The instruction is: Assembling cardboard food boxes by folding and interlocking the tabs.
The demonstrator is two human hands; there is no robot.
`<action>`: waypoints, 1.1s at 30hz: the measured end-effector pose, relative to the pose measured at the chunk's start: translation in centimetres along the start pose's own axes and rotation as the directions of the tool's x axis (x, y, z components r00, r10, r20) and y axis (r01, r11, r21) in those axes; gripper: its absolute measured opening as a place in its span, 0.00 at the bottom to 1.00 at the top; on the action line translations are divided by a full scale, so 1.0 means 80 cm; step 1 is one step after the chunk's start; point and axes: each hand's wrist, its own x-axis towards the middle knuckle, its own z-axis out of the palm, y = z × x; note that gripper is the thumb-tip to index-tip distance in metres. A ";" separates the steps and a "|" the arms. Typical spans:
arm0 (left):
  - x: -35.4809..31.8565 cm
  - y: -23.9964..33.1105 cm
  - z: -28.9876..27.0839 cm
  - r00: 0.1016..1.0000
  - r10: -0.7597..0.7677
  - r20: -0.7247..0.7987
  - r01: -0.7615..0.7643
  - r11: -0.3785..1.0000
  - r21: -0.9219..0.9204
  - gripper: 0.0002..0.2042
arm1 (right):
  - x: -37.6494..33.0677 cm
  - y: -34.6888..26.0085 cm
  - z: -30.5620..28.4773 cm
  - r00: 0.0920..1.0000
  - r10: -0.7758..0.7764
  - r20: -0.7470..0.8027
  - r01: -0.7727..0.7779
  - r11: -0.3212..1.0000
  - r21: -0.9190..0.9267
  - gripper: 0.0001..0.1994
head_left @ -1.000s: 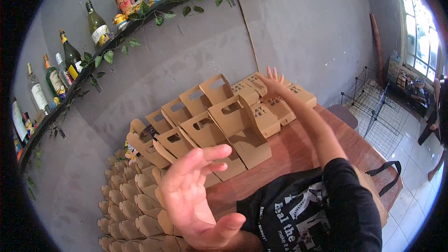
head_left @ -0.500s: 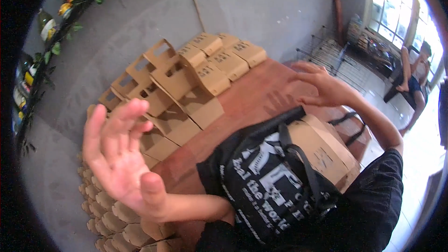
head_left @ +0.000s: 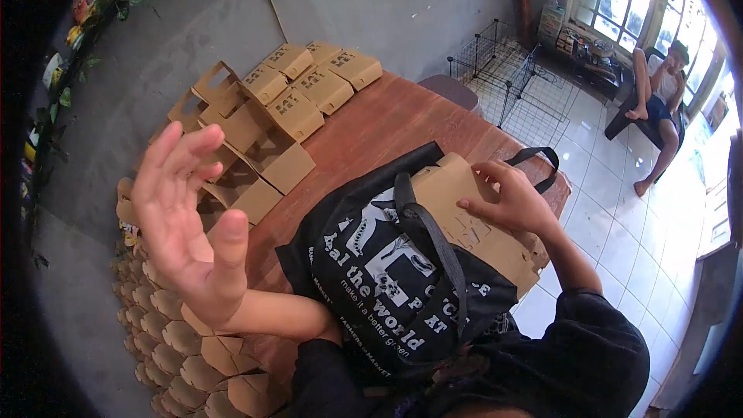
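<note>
My left hand (head_left: 190,224) is raised over the left side of the table, fingers apart and nothing in it. A black cloth bag (head_left: 325,224) with white print lies in front of me. Flat brown cardboard pieces (head_left: 495,248) stick out of its mouth on the right. Upon these pieces rests my right hand (head_left: 507,200), its thumb and curled fingers apart near their far edge; no grip on them shows. Behind my left hand stand open, part-folded cardboard boxes (head_left: 240,120). Closed brown boxes (head_left: 321,89) with dark print are stacked beyond them.
The reddish-brown wooden table (head_left: 395,120) runs along a grey wall. Many cardboard blanks (head_left: 174,340) fill the lower left. A black wire pen (head_left: 511,81) and a dark stool (head_left: 449,91) stand past the table. Another person (head_left: 658,93) sits on a chair at the right.
My right hand has come down from above the table onto the cardboard in the bag. My left hand stays raised and open. The whole view has shifted, showing more floor at right.
</note>
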 end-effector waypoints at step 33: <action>-0.007 0.005 -0.016 0.986 -0.077 0.145 0.088 0.993 -0.074 0.30 | 0.002 -0.095 -0.103 0.768 0.185 -0.614 0.517 0.387 0.763 0.16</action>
